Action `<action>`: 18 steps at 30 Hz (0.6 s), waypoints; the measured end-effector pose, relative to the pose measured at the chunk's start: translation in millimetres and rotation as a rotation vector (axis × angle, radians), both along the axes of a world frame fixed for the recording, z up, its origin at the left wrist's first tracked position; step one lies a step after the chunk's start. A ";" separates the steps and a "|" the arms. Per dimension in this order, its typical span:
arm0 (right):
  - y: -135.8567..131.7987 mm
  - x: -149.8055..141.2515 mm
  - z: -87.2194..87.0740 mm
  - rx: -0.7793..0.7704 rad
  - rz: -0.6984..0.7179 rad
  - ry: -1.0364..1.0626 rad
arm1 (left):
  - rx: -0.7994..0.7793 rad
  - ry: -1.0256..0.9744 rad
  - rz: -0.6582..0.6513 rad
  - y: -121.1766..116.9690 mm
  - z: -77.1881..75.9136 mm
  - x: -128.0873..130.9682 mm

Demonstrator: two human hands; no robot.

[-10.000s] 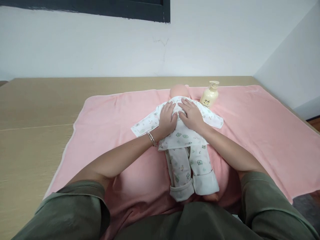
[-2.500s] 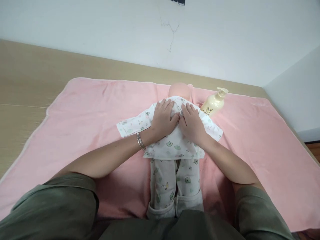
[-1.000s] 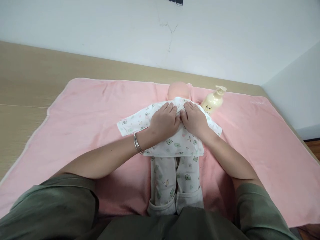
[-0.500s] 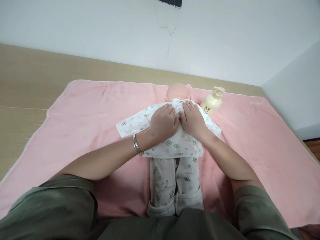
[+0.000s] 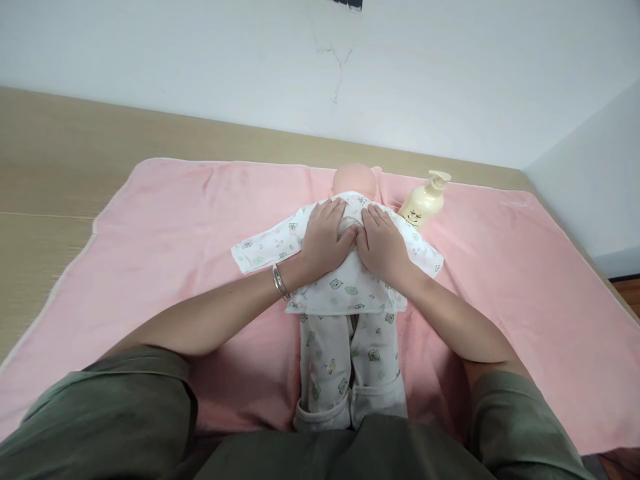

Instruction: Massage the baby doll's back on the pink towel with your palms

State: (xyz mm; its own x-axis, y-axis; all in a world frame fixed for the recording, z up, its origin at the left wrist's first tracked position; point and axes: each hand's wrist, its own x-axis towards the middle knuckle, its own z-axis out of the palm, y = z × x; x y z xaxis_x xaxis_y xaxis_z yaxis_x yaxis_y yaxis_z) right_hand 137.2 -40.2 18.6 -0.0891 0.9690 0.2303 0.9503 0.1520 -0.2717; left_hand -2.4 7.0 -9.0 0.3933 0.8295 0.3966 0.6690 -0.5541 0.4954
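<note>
A baby doll (image 5: 353,179) lies stretched out, its bald head at the far end and its face out of sight. It wears a white printed top (image 5: 345,287) and matching trousers (image 5: 327,360) with turned-up cuffs. My left hand (image 5: 327,235) rests flat on the upper left of the top, fingers pointing toward the head. Beside it my right hand (image 5: 383,241) lies flat on the right side, the two thumbs meeting in the middle. Neither hand grips the cloth. Both sleeves spread out sideways.
A pink blanket (image 5: 520,287) lies under the doll on a wooden surface (image 5: 45,147). A cream pump bottle (image 5: 425,199) stands near the doll's right-hand sleeve. Behind is a white wall (image 5: 200,60) with a crack in it.
My fingers have straightened and spread a little on the top. The cloth between them, bunched before, now lies smoother near the collar. The doll and bottle stay in place.
</note>
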 end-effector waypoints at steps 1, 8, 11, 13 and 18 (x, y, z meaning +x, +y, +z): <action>0.9 0.8 -0.5 -0.002 -0.004 0.012 | 0.006 -0.010 -0.006 0.0 -0.6 -0.3; 2.5 -0.6 2.0 -0.032 -0.017 0.077 | 0.032 -0.044 -0.011 1.2 -2.7 -1.6; 2.4 -1.4 2.9 -0.037 -0.024 0.092 | 0.019 -0.051 -0.021 1.5 -3.0 -2.0; 2.2 -1.6 1.3 -0.028 -0.031 0.107 | 0.013 -0.067 -0.030 2.4 -4.0 -2.6; 2.2 -1.0 -4.4 0.017 -0.027 0.129 | 0.027 -0.186 -0.061 4.8 -11.4 -5.2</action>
State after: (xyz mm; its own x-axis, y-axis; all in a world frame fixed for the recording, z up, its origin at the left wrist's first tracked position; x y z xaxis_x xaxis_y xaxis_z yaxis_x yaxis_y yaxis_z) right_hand 136.2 -38.0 14.2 -0.0314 0.9664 0.2550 0.9116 0.1323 -0.3891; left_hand -7.6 11.8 -20.4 0.3603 0.7945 0.4888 0.5326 -0.6054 0.5914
